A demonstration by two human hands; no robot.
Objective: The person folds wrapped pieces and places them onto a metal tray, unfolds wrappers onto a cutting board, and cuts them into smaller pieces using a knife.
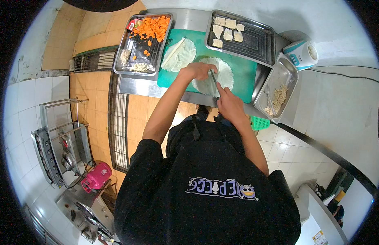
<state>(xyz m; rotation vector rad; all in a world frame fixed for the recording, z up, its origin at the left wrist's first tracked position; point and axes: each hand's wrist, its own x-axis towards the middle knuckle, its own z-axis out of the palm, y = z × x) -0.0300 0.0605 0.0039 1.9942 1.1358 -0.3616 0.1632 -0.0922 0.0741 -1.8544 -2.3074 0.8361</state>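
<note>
My right hand (231, 107) is closed around the handle of a knife (215, 77), its blade pointing away from me over a round pale wrapper sheet (224, 72). Beside the blade's far end, my left hand (197, 71) has its fingers curled together over the sheet; what they pinch, if anything, is hidden. The sheet lies on a green cutting board (244, 81). To its left on the board rests another pale wrapper (182, 55), partly folded, with a light strip along it.
A metal tray (136, 45) at the left holds orange carrot slices (154, 27) and pale pieces. Behind, a dark tray (255, 45) carries several flat pale squares (228, 34). At right are a steel pan (290, 67) with crumbly bits and a white-blue tub (302, 55).
</note>
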